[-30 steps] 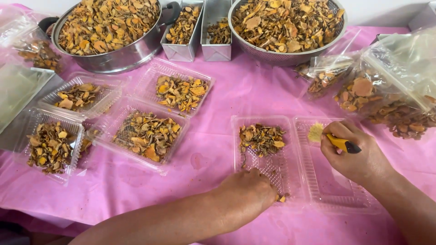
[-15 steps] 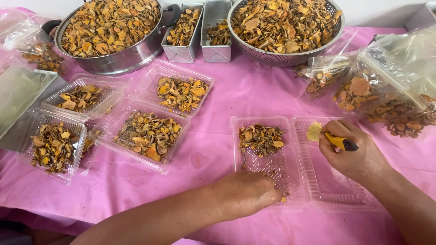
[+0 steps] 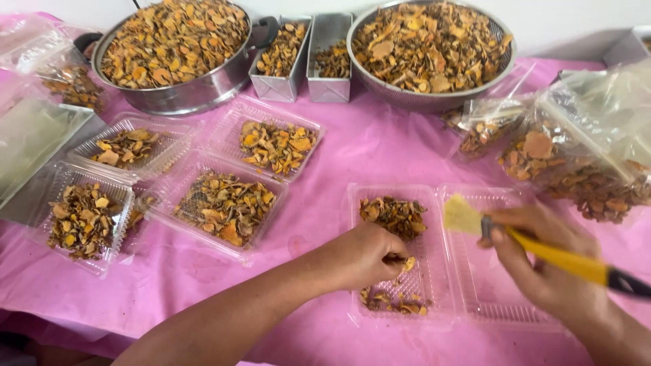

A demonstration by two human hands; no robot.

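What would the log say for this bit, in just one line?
left hand: picking dried slices in open clear box | right hand: holding yellow brush over box lid | table: pink cloth

- Bare pink tablecloth [image 3: 369, 146] runs as a lane from the centre to the near edge, between the filled trays [image 3: 227, 207] on the left and the open clamshell tray [image 3: 434, 254].
- Left forearm [image 3: 230, 318] lies across the near part of that lane.
- Far edge blocked by two metal bowls [image 3: 173, 51] and loaf tins [image 3: 305, 57] (packed tight).
- Right side crowded with plastic bags [image 3: 576, 149].
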